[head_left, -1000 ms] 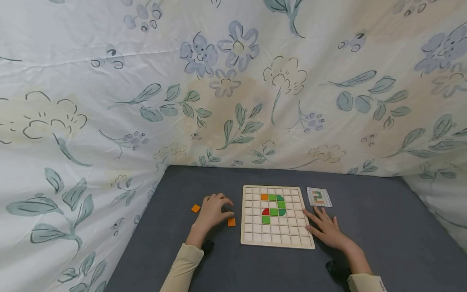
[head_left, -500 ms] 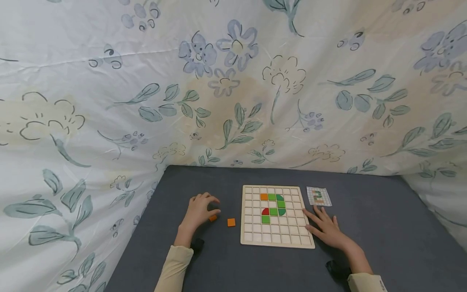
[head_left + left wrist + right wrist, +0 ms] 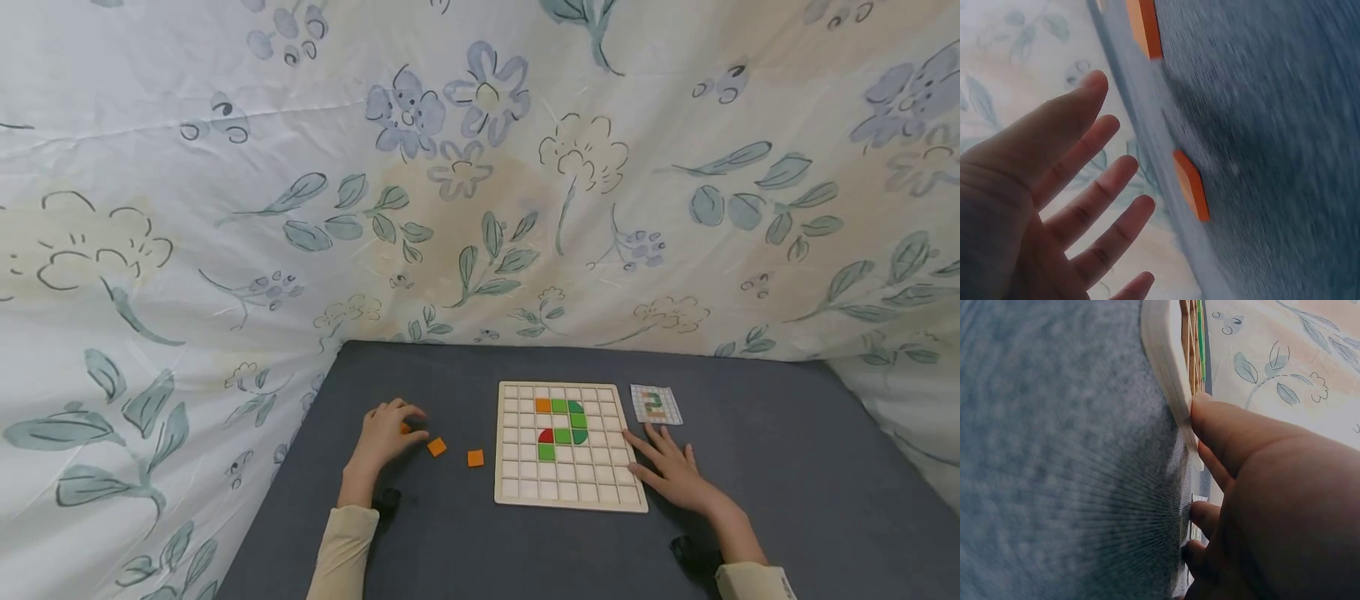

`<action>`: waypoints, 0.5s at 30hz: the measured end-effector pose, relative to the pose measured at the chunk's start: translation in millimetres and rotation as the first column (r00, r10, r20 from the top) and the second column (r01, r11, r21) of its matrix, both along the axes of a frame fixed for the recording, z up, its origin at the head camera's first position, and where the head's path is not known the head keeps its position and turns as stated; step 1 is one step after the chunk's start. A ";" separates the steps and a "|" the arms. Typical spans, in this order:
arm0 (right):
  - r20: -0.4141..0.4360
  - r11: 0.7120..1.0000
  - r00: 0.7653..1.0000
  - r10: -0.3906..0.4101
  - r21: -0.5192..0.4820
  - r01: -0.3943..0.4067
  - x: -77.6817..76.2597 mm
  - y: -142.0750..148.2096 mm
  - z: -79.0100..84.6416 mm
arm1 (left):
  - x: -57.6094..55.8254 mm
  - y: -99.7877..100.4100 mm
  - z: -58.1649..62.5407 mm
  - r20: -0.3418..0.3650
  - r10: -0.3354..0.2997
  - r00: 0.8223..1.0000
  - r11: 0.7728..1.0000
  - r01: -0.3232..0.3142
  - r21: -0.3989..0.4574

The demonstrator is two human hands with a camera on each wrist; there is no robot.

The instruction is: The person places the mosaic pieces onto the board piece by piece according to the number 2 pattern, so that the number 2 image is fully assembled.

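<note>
My left hand (image 3: 386,435) hovers over the left side of the dark table, fingers loosely bent and holding nothing. An orange square tile (image 3: 406,428) shows partly behind its fingers. Just right of the thumb lies a second orange tile (image 3: 437,447), and a third orange tile (image 3: 476,458) sits nearer the board. Two tiles appear in the left wrist view, the closer orange tile (image 3: 1192,187) apart from the fingertips. My right hand (image 3: 673,473) has its thumb and fingers at the right rim of the wooden grid board (image 3: 570,503), fingers spread.
On the board, an orange tile (image 3: 543,405), a red quarter-round tile (image 3: 547,435) and several green tiles (image 3: 562,435) form a bent line. A small printed card (image 3: 657,405) with a coloured pattern lies beyond the right hand. Floral cloth (image 3: 465,208) hangs behind the table (image 3: 420,550).
My left hand has moved left, away from the board, uncovering the middle orange tile and partly covering the leftmost one. The right hand and the board stay put.
</note>
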State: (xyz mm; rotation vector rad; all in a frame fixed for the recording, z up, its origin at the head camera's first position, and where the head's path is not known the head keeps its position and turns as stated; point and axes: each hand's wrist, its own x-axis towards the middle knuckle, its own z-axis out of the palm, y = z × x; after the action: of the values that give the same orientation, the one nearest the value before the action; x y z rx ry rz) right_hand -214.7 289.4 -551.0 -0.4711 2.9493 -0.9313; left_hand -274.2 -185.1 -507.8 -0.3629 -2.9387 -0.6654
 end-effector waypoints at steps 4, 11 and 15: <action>0.008 1.000 1.000 -0.004 0.006 0.004 1.0 -0.4 0.4 | 1.9 -9.9 -0.1 0.019 0.006 1.000 1.000 -0.006 0.010; 0.004 1.000 1.000 -0.009 0.007 0.009 0.2 -0.1 0.5 | -0.1 -24.0 -1.6 0.051 0.019 0.998 0.999 -0.021 0.026; 0.009 1.000 1.000 -0.005 0.002 0.005 0.1 0.4 0.9 | -0.7 -29.4 -4.2 0.059 0.027 0.998 1.000 -0.028 0.013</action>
State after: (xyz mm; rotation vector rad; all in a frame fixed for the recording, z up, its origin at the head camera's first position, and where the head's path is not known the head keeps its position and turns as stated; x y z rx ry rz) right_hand -214.5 289.8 -550.1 -0.4591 2.9441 -0.9288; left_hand -274.9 -214.5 -512.0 -0.3065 -2.9876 -0.7042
